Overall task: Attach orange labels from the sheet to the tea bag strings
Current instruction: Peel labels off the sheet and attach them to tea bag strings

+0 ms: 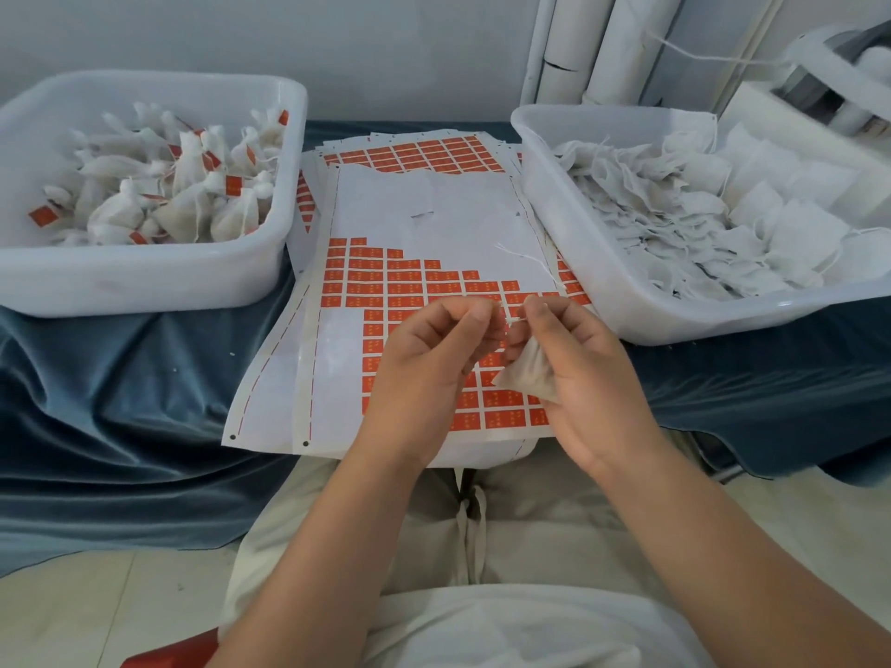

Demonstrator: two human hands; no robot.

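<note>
Over the label sheet (385,277), the right hand (583,373) grips a tea bag (528,380) and the left hand (429,364) pinches its string (515,320), between a tub (144,282) of labelled bags (183,195) and a tub (627,296) of unlabelled bags (699,219).

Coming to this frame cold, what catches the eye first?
The orange label sheet in the middle, partly stripped. Over its near end the right hand holds a tea bag while the left hand pinches its string. White tubs flank it: labelled bags in the left tub, plain bags in the right tub.
</note>
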